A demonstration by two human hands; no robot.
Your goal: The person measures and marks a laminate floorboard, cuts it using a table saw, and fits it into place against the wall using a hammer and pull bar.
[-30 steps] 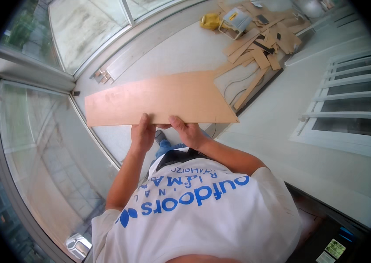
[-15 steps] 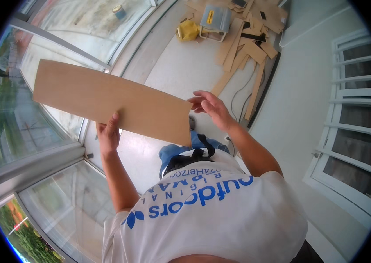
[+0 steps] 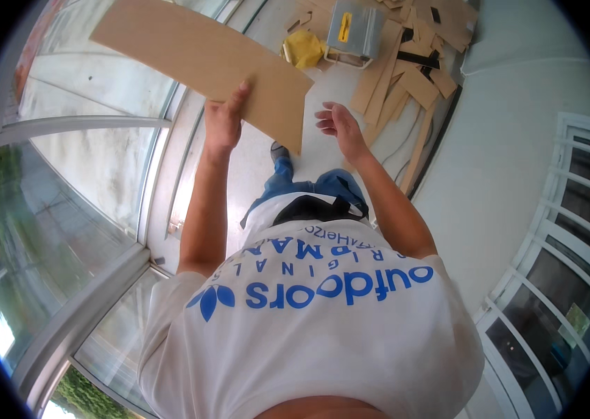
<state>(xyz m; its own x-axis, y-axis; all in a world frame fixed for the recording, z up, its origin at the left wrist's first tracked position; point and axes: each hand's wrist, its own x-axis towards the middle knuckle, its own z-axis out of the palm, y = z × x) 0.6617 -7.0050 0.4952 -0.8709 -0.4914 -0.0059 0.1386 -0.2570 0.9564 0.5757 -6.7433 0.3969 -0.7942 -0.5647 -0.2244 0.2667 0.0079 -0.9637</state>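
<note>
Toward eleven o'clock, our left hand (image 3: 225,126) grips the near edge of a long, smooth, tan, slant-ended board (image 3: 204,56); at one o'clock, our right hand (image 3: 342,127) hangs half-open just beside it, with jumbled, flat tan pieces (image 3: 418,86) beyond.

The left hand (image 3: 224,124) grips a brown board (image 3: 200,54) at its near edge. The right hand (image 3: 342,130) hovers apart, fingers bent.
</note>
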